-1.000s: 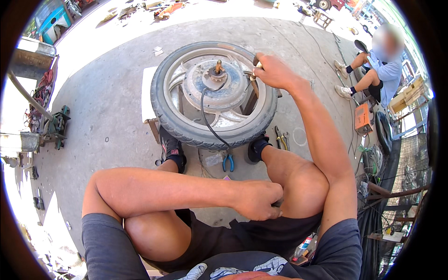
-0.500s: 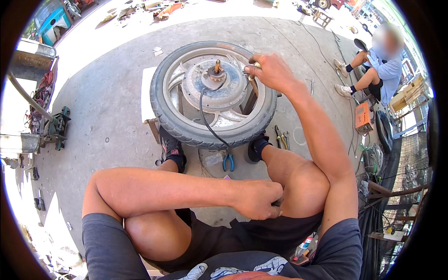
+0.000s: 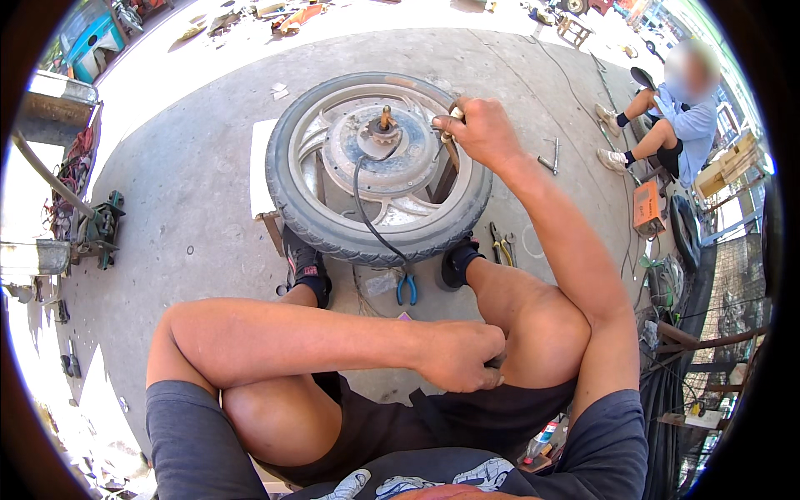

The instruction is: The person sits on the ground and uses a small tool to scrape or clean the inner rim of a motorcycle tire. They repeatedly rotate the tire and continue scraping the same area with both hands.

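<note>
Head view: the right fingers [image 3: 456,128] grip a pale-handled tool [image 3: 457,112] over the spoked wheel [image 3: 404,169], which lies hub-up, below and left of them; the left fingers [image 3: 482,342] curl beside the right knee [image 3: 546,337], possible contents unclear.

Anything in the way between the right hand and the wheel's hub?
Nothing visible. The right hand is at the right side of the wheel, holding a pale-handled tool beside the hub. The black cable crosses the hub's near side, clear of that hand.

Dark short sleeves [image 3: 200,437], white shirt print [image 3: 408,485], black shorts [image 3: 375,429], dark socks [image 3: 315,288]
</note>
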The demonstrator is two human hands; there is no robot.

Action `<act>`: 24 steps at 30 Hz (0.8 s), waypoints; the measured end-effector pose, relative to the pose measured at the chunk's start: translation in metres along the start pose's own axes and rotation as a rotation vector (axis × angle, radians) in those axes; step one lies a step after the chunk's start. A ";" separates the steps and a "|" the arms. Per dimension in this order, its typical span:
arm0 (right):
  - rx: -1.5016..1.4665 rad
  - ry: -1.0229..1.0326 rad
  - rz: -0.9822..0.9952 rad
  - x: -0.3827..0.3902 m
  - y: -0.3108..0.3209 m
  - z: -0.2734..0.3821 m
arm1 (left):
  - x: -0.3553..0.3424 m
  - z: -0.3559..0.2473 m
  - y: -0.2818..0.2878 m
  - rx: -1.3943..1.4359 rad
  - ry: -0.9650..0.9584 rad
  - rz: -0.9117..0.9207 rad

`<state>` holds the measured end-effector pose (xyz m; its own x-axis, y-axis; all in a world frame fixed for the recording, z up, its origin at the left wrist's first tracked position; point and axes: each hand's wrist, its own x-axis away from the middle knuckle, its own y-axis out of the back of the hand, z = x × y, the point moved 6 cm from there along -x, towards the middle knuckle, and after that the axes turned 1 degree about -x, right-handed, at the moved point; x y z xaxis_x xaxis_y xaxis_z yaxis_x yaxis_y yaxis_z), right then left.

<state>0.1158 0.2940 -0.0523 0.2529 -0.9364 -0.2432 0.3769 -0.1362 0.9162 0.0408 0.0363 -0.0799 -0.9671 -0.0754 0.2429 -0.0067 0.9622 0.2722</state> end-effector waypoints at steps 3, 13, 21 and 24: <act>-0.060 0.030 0.028 0.001 0.001 0.004 | 0.002 -0.004 0.003 -0.002 0.012 0.009; -0.408 0.083 0.233 0.002 -0.018 -0.017 | 0.002 -0.002 0.001 0.011 -0.007 -0.019; -0.091 -0.104 -0.072 -0.001 -0.013 -0.007 | 0.000 -0.002 0.001 -0.005 0.001 -0.008; -0.088 -0.147 -0.061 -0.003 -0.014 -0.006 | 0.001 -0.003 0.003 -0.004 0.006 -0.017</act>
<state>0.1154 0.3012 -0.0667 0.0963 -0.9655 -0.2420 0.4658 -0.1712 0.8682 0.0402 0.0384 -0.0763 -0.9653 -0.0931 0.2440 -0.0217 0.9597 0.2803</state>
